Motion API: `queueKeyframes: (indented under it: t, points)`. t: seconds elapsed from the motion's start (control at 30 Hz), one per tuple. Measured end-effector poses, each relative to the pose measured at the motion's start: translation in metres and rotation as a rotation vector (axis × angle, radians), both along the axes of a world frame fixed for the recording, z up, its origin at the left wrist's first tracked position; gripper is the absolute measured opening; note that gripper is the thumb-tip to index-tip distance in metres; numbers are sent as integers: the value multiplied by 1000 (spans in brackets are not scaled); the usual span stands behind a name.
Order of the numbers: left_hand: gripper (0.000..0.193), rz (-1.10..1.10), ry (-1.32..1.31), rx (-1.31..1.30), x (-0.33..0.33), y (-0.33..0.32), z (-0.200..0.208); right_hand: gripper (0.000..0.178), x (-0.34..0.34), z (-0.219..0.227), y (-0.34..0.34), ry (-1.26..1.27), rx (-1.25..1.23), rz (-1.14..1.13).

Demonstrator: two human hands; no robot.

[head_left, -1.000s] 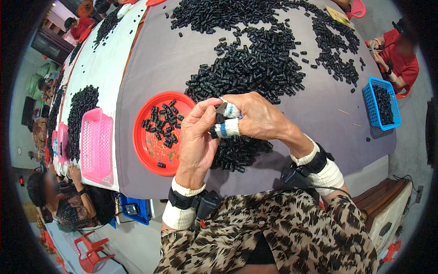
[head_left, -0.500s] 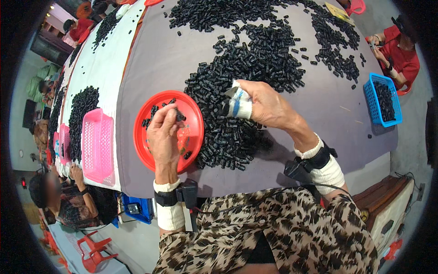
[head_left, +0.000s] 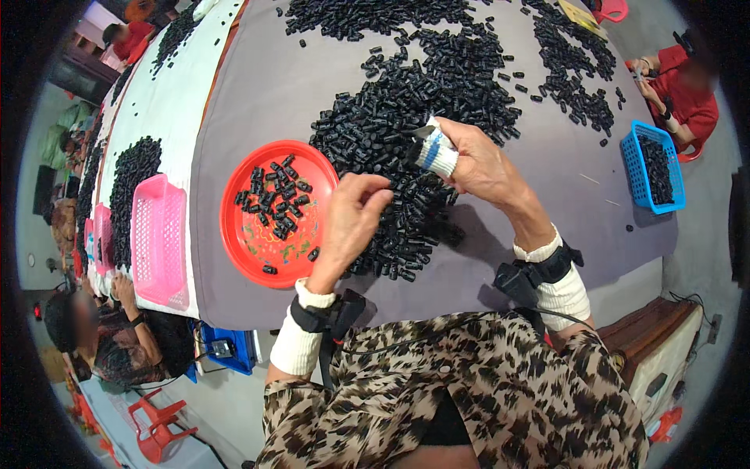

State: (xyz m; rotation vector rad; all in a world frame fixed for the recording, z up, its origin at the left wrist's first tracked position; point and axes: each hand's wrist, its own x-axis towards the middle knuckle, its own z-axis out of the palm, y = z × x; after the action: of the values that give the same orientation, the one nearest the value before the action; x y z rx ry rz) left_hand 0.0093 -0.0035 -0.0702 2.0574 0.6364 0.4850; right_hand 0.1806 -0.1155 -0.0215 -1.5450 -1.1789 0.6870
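My left hand point(head_left: 350, 227) is over the near-left edge of a heap of small black cylindrical pieces point(head_left: 351, 133), beside the rim of a round red plate point(head_left: 250, 262). Its fingers are curled together; whatever lies between them is hidden. Several black pieces point(head_left: 269, 199) lie on the plate, mostly toward its upper middle. Above the heap, my right hand point(head_left: 488, 168) is closed around a small grey blade point(head_left: 424, 131). White cloth with blue stripes point(head_left: 437, 152) wraps the fingers beside the blade.
A pink basket point(head_left: 160, 242) stands on the white-covered table to the left. At right a blue basket point(head_left: 672, 199) holds black pieces, near a person in red point(head_left: 691, 102). Another person point(head_left: 117, 336) sits at lower left. More black pieces point(head_left: 574, 78) lie at far right.
My left hand has moved from over the red plate rightward to the heap, uncovering the pieces on the plate. My right hand has shifted slightly right, still holding the blade.
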Motion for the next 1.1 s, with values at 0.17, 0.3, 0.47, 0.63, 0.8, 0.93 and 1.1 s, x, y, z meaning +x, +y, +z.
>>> queueKeyframes:
  t: [0.17,0.3,0.47,0.63,0.8,0.93,1.1]
  points:
    - [29,-220,49,416,21,-25,-13,19,0,0,-7,44,-118,5]
    - [30,-210,148,563,31,-27,-30,19,-1,-2,-8,89,-170,-18]
    - [21,-226,159,593,39,-21,-39,17,1,-2,-12,146,-205,-19]
    - [14,-267,90,551,34,-19,-38,10,0,-5,-9,183,-239,-14]
    - [16,-144,-10,366,27,-12,-30,14,-3,1,-10,155,-263,-15]
    - [10,-23,-214,-647,13,5,2,15,-5,9,-9,160,-297,-65]
    - [12,-16,-635,-1088,-14,24,37,13,-22,30,14,165,-129,52]
